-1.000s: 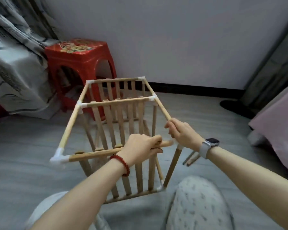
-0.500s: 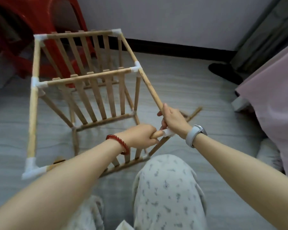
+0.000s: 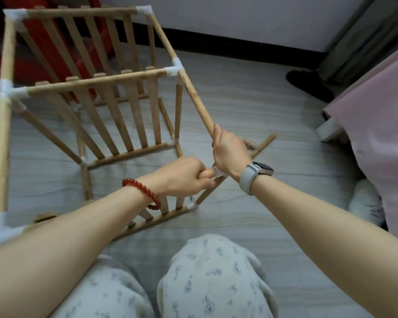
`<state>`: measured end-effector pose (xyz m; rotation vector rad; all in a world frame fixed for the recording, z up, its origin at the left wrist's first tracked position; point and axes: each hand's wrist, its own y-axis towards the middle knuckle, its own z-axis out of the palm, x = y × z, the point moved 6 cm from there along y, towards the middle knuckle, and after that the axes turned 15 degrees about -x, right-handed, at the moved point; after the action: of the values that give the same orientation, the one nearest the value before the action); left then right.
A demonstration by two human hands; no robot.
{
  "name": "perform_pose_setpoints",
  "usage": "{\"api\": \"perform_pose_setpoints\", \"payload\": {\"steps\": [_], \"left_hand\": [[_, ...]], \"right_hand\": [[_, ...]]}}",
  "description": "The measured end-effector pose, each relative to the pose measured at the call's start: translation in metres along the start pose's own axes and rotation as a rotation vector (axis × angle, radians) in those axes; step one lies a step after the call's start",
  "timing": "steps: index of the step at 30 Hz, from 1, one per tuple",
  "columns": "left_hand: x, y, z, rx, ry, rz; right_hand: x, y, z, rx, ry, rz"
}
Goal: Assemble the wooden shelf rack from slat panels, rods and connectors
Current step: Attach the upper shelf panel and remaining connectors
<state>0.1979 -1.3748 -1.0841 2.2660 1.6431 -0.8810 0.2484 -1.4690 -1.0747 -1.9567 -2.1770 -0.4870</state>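
My left hand (image 3: 186, 175) grips a round wooden rod end (image 3: 207, 173); my right hand (image 3: 230, 154) grips the white plastic corner connector (image 3: 218, 172) of the wooden slat rack (image 3: 115, 92).

Rack (image 3: 115, 92) on floor (image 3: 251, 106) ahead, stool (image 3: 53, 49) behind it, loose rods (image 3: 263, 143) to its right.

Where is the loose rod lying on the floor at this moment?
In the head view the loose rod lies on the floor right of the rack, just behind the right hand.
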Motion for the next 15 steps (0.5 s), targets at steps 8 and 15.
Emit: {"api": "perform_pose_setpoints", "payload": {"steps": [8,15], "left_hand": [[0.006,-0.003,0.000,-0.052,-0.031,-0.080],[0.006,-0.005,0.003,0.031,-0.041,-0.062]], "right_hand": [[0.002,0.001,0.004,-0.024,0.010,0.081],[-0.013,-0.022,0.007,0.298,0.872,0.508]]}}
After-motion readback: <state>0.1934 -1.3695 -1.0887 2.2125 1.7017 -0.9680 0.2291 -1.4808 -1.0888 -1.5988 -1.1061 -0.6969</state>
